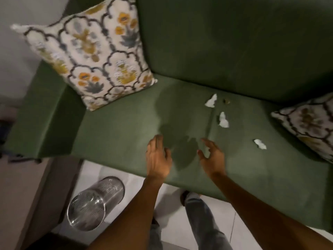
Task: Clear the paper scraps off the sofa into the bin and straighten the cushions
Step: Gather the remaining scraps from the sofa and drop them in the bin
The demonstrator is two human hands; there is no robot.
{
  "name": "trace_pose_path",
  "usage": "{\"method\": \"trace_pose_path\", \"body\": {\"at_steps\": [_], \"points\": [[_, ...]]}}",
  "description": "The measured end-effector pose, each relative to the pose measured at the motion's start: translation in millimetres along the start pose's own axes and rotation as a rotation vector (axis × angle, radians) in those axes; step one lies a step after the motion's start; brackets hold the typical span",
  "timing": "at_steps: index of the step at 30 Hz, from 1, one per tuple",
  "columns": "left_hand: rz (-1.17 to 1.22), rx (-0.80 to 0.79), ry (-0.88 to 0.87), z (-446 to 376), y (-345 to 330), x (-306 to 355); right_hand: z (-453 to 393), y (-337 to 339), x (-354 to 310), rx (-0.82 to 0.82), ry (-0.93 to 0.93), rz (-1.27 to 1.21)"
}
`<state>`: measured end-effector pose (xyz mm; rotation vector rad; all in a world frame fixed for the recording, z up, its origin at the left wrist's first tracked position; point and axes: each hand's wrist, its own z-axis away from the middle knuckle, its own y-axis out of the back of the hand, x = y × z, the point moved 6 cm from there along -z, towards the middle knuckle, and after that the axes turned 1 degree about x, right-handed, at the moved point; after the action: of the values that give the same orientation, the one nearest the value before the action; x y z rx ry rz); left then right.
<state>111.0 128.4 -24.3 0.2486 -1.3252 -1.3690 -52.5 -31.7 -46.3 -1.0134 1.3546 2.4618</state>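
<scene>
Both hands hang over the front edge of the sofa [117, 134] seat with nothing in them. The left hand [157, 156] is palm-down with fingers loosely spread; the right hand [212, 156] is half-curled and open, thumb apart from the fingers, as if shaping up for a pinch.

3 paper scraps lie on the seat toward its right half: scrap 1 [210, 101] near the back edge, scrap 2 [223, 120] just in front of it beside the seam, and scrap 3 [260, 144] further right, nearer the front edge. A small dark speck [226, 101] sits beside scrap 1; I can't tell what it is.

I'd say the picking-up is just starting. Best done with the right hand, taking the scraps 1 at a time and pinching from above, since they look thin, crumpled and light, and would skid on the fabric if swept. Gathering all 3 into the palm saves trips to the bin [95, 202], which stands on the floor off the front left corner.

The sofa is matte green cloth, flat and firm-looking. The bin is a shiny metal cylinder, apparently perforated. The left cushion [90, 56] leans skewed in the back left corner, square, plump, with a floral print; the right cushion [306, 125] lies tilted at the right edge.
</scene>
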Motion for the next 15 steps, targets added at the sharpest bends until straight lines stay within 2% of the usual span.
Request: {"method": "trace_pose_path", "body": {"at_steps": [6,10,15], "points": [[-0.05,-0.064,-0.229,-60.6,-65.0,112.1,-62.5,51.8,53.5,0.124,-0.025,0.026],[-0.125,-0.105,-0.381,-102.4,-100.0,161.6,-102.7,48.8,64.9,0.098,-0.068,0.037],[-0.334,-0.247,-0.495,-152.9,-141.7,190.2,-139.6,35.8,62.7,0.011,0.009,0.131]]}}
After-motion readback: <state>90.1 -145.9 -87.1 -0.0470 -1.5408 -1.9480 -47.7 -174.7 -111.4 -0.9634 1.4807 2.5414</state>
